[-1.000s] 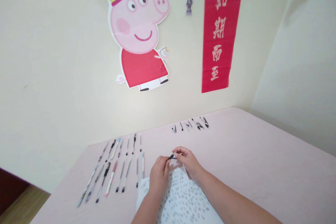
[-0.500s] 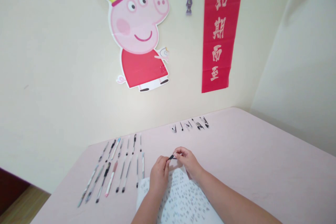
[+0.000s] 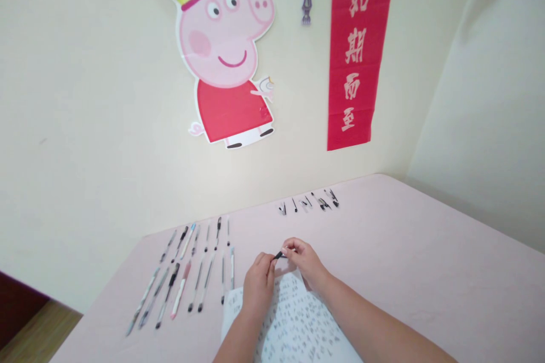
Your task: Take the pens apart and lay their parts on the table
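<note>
My left hand [image 3: 259, 281] and my right hand [image 3: 307, 261] meet above the far end of a sheet of handwritten paper [image 3: 298, 323]. Between their fingertips is a small black pen part [image 3: 279, 255], pinched from both sides. Fingers cover most of it, so I cannot tell whether it is a cap, a grip or a tip. My left forearm rests over the paper, while the right one comes in across its right side. Left of the hands, several pens [image 3: 172, 283] lie side by side in two rows.
Small black and clear pen pieces [image 3: 322, 202] are sorted in little groups along the table's back edge. The pale pink table [image 3: 404, 266] meets a wall behind. A cartoon pig cutout [image 3: 232, 108] and a red banner [image 3: 353, 68] hang on that wall.
</note>
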A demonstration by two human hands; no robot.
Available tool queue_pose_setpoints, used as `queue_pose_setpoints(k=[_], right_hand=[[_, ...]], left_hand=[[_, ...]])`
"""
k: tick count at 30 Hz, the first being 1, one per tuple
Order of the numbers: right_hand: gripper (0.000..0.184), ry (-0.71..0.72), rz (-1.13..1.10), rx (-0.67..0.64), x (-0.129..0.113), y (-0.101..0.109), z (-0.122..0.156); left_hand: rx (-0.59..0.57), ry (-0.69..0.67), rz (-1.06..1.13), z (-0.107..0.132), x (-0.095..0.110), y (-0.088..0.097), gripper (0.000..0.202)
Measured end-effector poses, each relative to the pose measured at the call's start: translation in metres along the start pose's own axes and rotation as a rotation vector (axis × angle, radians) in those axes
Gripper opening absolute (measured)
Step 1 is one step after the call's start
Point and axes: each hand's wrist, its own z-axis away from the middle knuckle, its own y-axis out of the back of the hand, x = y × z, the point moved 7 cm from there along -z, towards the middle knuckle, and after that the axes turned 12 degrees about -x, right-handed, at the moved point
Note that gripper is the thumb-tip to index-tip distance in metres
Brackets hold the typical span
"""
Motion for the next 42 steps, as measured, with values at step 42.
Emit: queue_pose_setpoints(k=[42], right_hand=[[0.02, 0.052, 0.518, 0.173, 0.011, 0.033, -0.006]], left_hand=[[0.052, 0.011, 0.005, 0.0, -0.009, 0.002, 0.024]])
